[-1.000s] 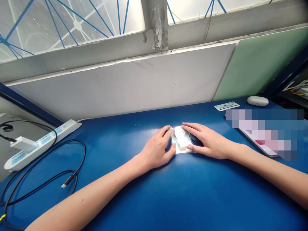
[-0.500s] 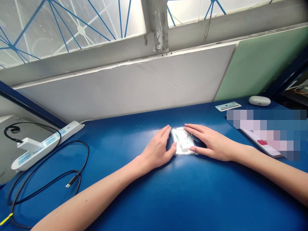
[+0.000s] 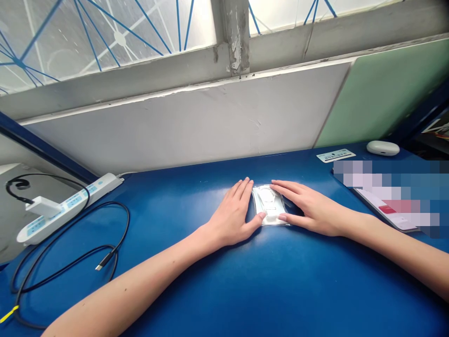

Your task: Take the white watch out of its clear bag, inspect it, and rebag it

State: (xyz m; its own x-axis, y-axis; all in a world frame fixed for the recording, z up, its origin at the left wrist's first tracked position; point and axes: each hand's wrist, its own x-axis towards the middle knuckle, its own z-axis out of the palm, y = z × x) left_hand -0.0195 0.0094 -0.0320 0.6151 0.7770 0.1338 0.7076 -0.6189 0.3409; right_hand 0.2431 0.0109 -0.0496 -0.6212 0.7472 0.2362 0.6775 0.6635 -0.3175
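Observation:
A small clear plastic packet [image 3: 270, 206] with a white item inside lies flat on the blue tabletop [image 3: 224, 281]. What the white item is, I cannot make out. On the packet's left side rests my left hand [image 3: 235, 213], palm down, fingers stretched out and the thumb tip on the packet's lower left part. My right hand [image 3: 308, 210] lies along the other side. Its fingertips touch the upper right corner and its thumb the lower right, with a gap between them. Neither hand is closed round the packet.
At the left stands a white power strip [image 3: 101, 185] with a white charger [image 3: 44, 207] plugged in. A black cable [image 3: 128, 224] loops over the table. At the right are a card [image 3: 336, 155], a white earbud case [image 3: 383, 148] and a flat device [image 3: 372, 201], partly blurred out.
My left hand has flattened a little, and its thumb has slid right onto the packet. My right hand stays in nearly the same place. The view has shifted slightly.

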